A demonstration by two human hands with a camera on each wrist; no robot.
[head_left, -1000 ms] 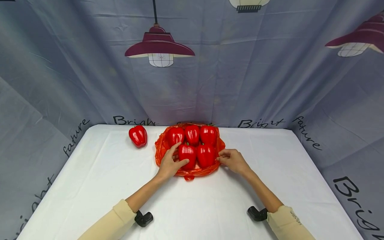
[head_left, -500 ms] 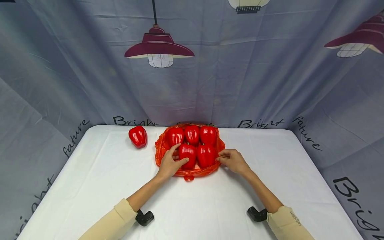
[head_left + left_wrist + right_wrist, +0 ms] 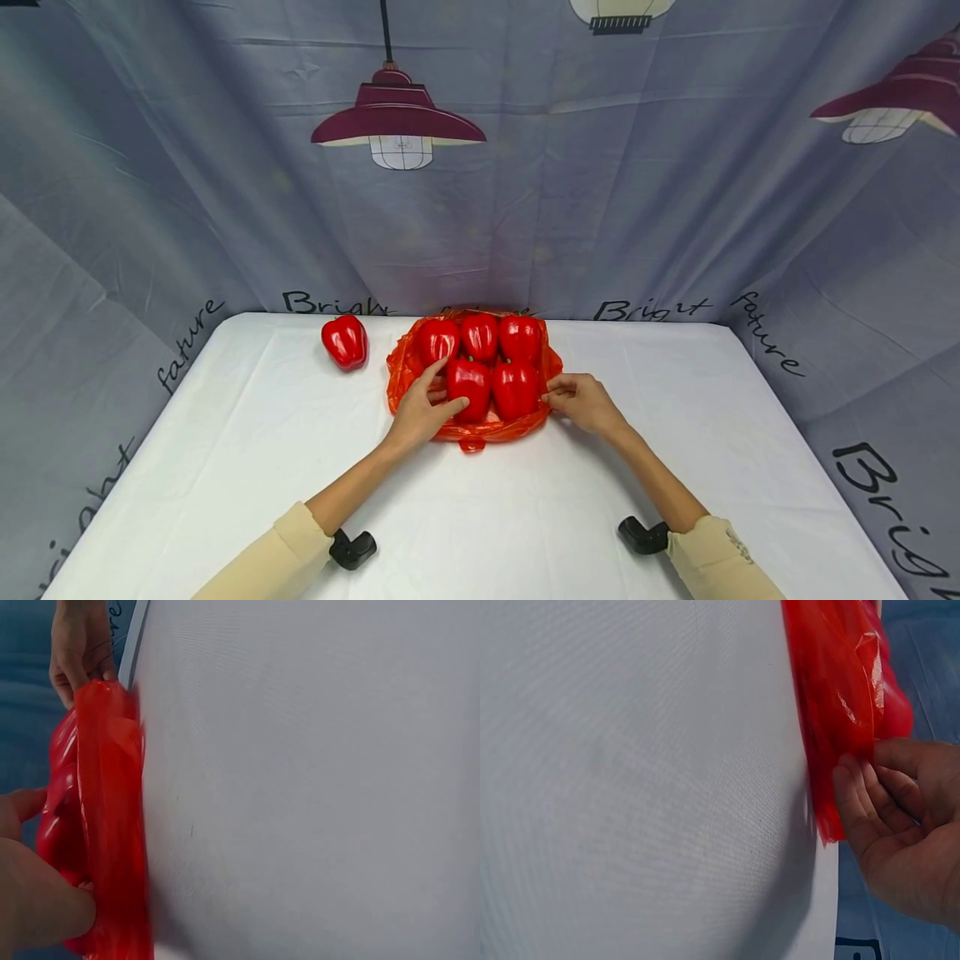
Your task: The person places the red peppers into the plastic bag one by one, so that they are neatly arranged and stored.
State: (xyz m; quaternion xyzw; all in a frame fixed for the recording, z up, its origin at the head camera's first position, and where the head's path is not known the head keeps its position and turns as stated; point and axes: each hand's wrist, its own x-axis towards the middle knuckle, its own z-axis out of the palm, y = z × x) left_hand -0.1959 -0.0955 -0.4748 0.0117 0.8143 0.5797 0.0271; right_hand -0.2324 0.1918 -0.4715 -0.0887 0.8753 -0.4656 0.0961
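An orange-red plastic bag (image 3: 498, 431) lies spread at the table's back middle with its mouth up. Several shiny red bell peppers sit inside it in two rows. My left hand (image 3: 417, 415) is at the bag's left side, thumb and fingers spread beside the front-left bell pepper (image 3: 469, 385). Whether its fingertips still touch that pepper is hard to tell. On the other side, my right hand (image 3: 587, 406) pinches the bag's right rim. The right wrist view shows thumb and fingertips on the thin plastic (image 3: 832, 697). Bag folds hide the peppers' undersides.
One loose red bell pepper (image 3: 346, 342) lies on the white table (image 3: 510, 517), left of the bag. A grey curtain (image 3: 525, 192) printed with lamps and lettering hangs behind the table and at both sides.
My left hand and forearm have shifted slightly left, while the front-left bell pepper stays where it was. The right hand and the bag look almost still.
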